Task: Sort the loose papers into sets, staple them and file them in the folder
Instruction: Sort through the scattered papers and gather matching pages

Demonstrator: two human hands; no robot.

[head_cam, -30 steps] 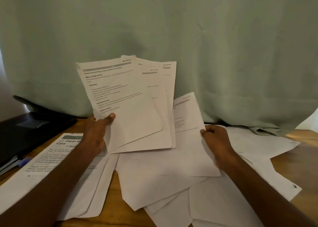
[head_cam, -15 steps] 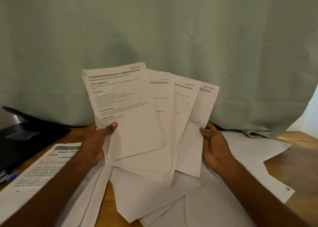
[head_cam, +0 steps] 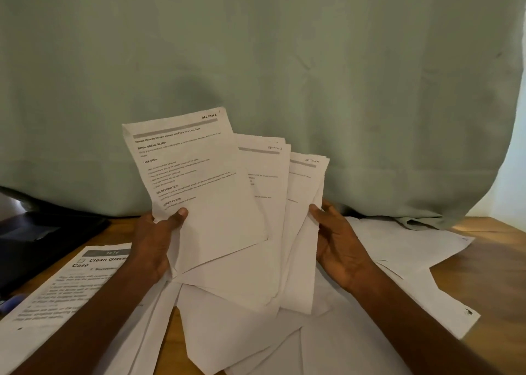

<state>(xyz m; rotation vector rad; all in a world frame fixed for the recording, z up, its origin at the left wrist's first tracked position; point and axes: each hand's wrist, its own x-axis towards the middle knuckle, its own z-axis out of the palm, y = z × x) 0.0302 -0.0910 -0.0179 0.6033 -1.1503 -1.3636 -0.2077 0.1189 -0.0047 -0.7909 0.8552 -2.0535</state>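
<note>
I hold a fan of several printed sheets (head_cam: 205, 192) upright above the table. My left hand (head_cam: 153, 244) grips the fan at its lower left, thumb on the front sheet headed "Section 1". My right hand (head_cam: 336, 241) holds the right edge of the rearmost sheets (head_cam: 301, 218), thumb in front and fingers behind. More loose white papers (head_cam: 355, 332) lie spread on the wooden table below. A printed sheet titled "Clean Glasses Case" (head_cam: 65, 289) lies at the left under my forearm. A black folder (head_cam: 37, 238) lies at the far left.
A pale green curtain (head_cam: 284, 61) hangs right behind the table. Bare wood of the table (head_cam: 498, 261) shows at the right, beyond the scattered sheets. A blue pen (head_cam: 11, 303) lies by the folder at the left edge.
My right hand lifted a sheet off the table pile and joined it to the fan. It then pushed the right-hand sheets leftward, so the fan is narrower than half a second ago.
</note>
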